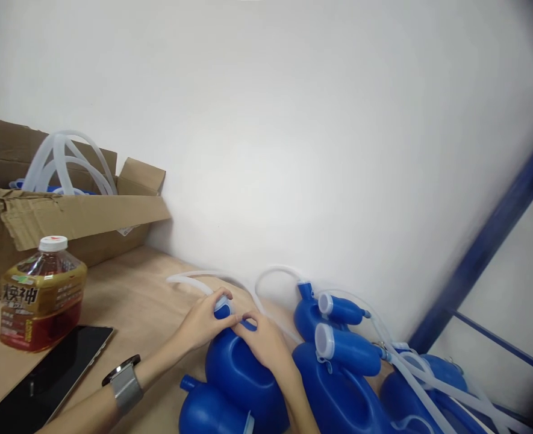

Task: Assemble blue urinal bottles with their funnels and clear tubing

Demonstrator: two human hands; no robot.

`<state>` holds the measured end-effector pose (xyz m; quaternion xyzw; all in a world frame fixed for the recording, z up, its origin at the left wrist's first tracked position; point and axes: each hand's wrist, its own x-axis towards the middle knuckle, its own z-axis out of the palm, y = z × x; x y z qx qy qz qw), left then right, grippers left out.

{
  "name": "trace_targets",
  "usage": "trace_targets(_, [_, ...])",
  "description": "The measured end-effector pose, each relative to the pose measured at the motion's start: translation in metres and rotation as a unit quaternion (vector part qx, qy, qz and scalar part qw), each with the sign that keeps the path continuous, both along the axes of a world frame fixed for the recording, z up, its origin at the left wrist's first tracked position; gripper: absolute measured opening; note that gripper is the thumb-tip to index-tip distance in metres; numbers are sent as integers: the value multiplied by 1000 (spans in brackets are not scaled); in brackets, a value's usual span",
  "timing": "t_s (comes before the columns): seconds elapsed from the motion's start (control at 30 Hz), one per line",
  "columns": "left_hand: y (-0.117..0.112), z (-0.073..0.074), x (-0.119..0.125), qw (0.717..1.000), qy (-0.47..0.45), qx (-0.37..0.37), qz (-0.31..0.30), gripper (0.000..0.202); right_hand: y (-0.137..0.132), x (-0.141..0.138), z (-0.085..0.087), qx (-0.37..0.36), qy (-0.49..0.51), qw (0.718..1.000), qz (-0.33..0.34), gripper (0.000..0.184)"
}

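Note:
A blue plastic jug [243, 367] with a hollow handle stands in front of me at the bottom middle. My left hand [205, 320], with a watch on its wrist, closes around the translucent cap [222, 303] on the jug's neck. My right hand [262, 340] curls its fingers at the top of the same jug, by the neck and handle. A pale flexible hose [194, 277] loops out behind the cap. Just below the jug lies a blue funnel-like bottle [212, 410] with a narrow spout, touching or nearly touching it.
More blue jugs [320, 386] with bottle-shaped attachments [352, 349] and hoses crowd the right. On the left are a cardboard box [85, 214] holding hoses, a drink bottle [43, 301] and a black phone or tablet [49, 383]. A white wall stands behind; a blue metal post [483, 241] slants at right.

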<state>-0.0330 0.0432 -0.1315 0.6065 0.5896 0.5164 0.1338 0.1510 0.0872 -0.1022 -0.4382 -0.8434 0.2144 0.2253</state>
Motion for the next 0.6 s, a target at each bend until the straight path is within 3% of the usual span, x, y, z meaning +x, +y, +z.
trace_targets(0.47, [4, -10, 10, 997, 9, -14, 69, 25, -6, -2, 2, -25, 4, 999, -32, 46])
trace_targets(0.6, [4, -2, 3, 999, 22, -31, 32, 31, -6, -4, -2, -29, 9, 999, -35, 47])
